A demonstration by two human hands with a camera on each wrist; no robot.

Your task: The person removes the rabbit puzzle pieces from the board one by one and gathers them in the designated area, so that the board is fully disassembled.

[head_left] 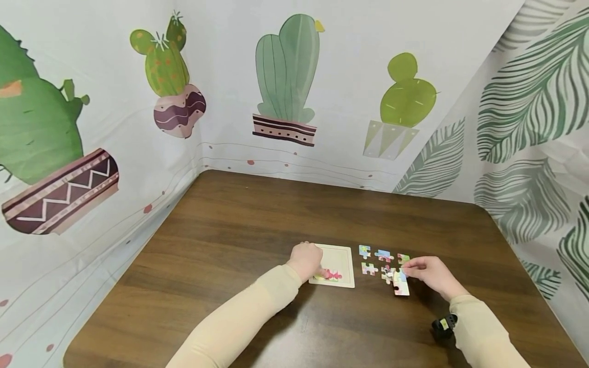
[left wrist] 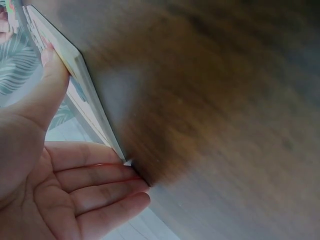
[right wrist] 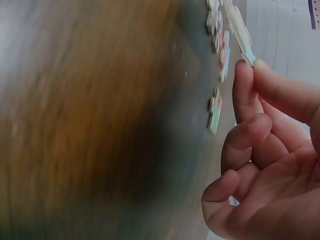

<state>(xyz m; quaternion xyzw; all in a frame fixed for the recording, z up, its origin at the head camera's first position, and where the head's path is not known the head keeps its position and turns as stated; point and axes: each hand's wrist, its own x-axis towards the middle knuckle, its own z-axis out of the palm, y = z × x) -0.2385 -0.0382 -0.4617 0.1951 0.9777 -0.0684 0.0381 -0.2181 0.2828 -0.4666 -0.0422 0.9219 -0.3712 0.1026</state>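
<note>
A cream puzzle tray (head_left: pixel 348 271) lies on the table, with pink and green puzzle pieces (head_left: pixel 333 275) joined along its near side. My left hand (head_left: pixel 306 261) is at the tray's left edge; in the left wrist view its thumb (left wrist: pixel 50 85) rests over the tray while its straight fingers touch the edge at a corner. Between thumb and index finger, my right hand (head_left: pixel 430 273) pinches a light-coloured puzzle piece (right wrist: pixel 241 37), raised above the table and tilted. Part of that piece overlaps loose pieces in the head view.
Several loose puzzle pieces, among them a blue one (head_left: pixel 364 251) and a green one (head_left: pixel 403 258), lie right of the tray on the brown wooden table (head_left: pixel 221 230). A black device (head_left: pixel 444 325) sits at the right wrist. Cactus-printed cloth (head_left: pixel 221 61) hangs behind the table.
</note>
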